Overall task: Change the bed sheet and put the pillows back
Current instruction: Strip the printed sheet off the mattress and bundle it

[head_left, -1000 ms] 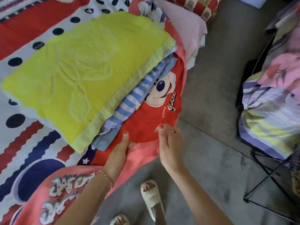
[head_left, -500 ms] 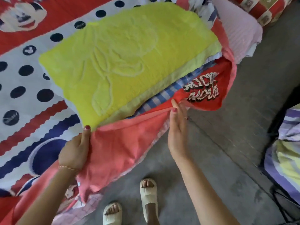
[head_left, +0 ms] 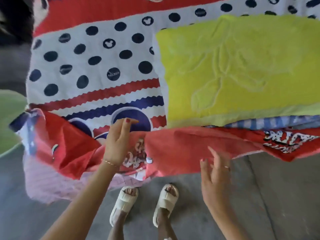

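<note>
Sheet (head_left: 97, 66), printed with dots and wavy stripes, covers the bed from 9 to 12 o'clock; its near hem hangs over the bed edge, which runs 9 to 3 o'clock, as does the sheet's visible long axis. Pillow (head_left: 242, 70), yellow-covered, lies on the sheet at 1 to 3 o'clock, long axis 9 to 3, near edge parallel to the bed edge, resting on a blue checked layer (head_left: 270, 122). Left hand (head_left: 119, 142), at centre, rests on the red hem, fingers straight, grasping nothing. Right hand (head_left: 214, 170), at 5 o'clock, hovers at the hem, fingers spread and released. Step in hand, by judgement: dressing the near edge. The next move calls for taking up the loose hem and tucking it beneath the mattress (head_left: 52, 184), evenly along the edge.
</note>
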